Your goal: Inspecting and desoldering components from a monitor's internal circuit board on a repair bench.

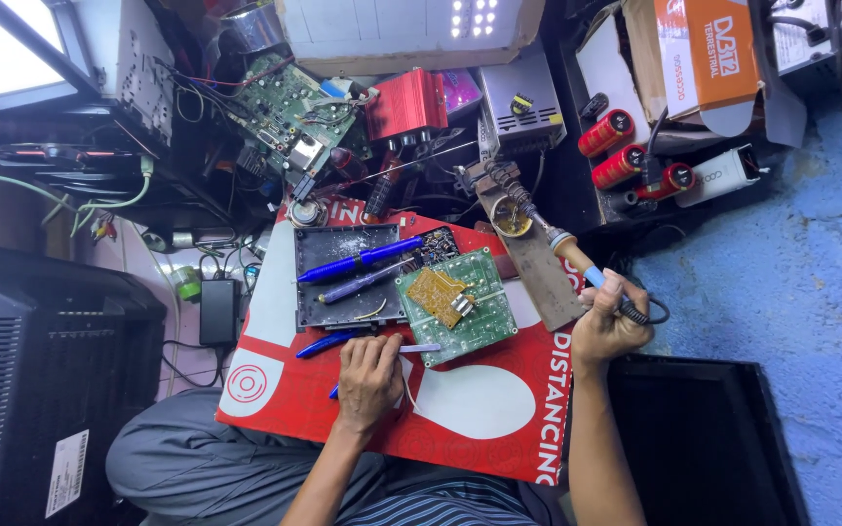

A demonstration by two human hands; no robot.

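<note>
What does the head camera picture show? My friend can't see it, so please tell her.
A person's right hand holds a soldering iron, while the left hand rests beside a green circuit board on a red mat. Screwdrivers, wires and electronic parts crowd around.

A red mat (499, 409) with white shapes carries a green board (475, 317) under a small yellow board (434, 292). Far left lie blue screwdrivers (358, 261); red capacitors (606, 133) sit far right. Striped trousers (450, 507) show near.

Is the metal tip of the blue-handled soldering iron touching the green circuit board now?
Apart. The head view shows the right hand holding the blue-handled soldering iron, its tip near a round tin, with brown board showing between it and the green circuit board.
</note>
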